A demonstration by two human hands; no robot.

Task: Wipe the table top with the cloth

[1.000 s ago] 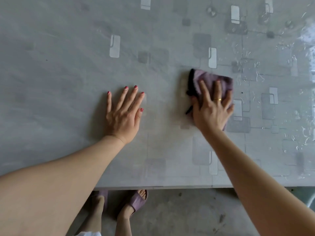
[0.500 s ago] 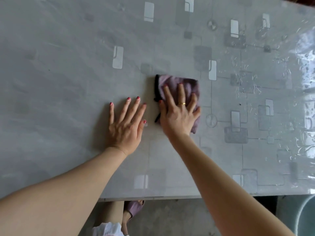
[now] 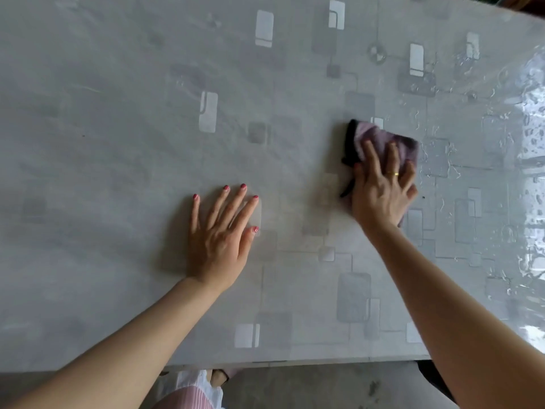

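Note:
A folded purple cloth [image 3: 380, 140] with a black edge lies on the grey patterned table top [image 3: 118, 143], right of the middle. My right hand [image 3: 382, 191] presses flat on the cloth, fingers spread over it, and covers its near half. My left hand [image 3: 222, 236] rests palm down on the bare table to the left of the cloth, fingers apart, holding nothing. The two hands are well apart.
The table's right side [image 3: 507, 160] is wet and shiny with water streaks and drops. The near table edge [image 3: 295, 361] runs across the bottom, with concrete floor [image 3: 324, 388] and my clothing below it.
My right hand has slid the cloth to the right, away from my left hand, after coming left beside it half a second ago. My left hand stays planted on the table.

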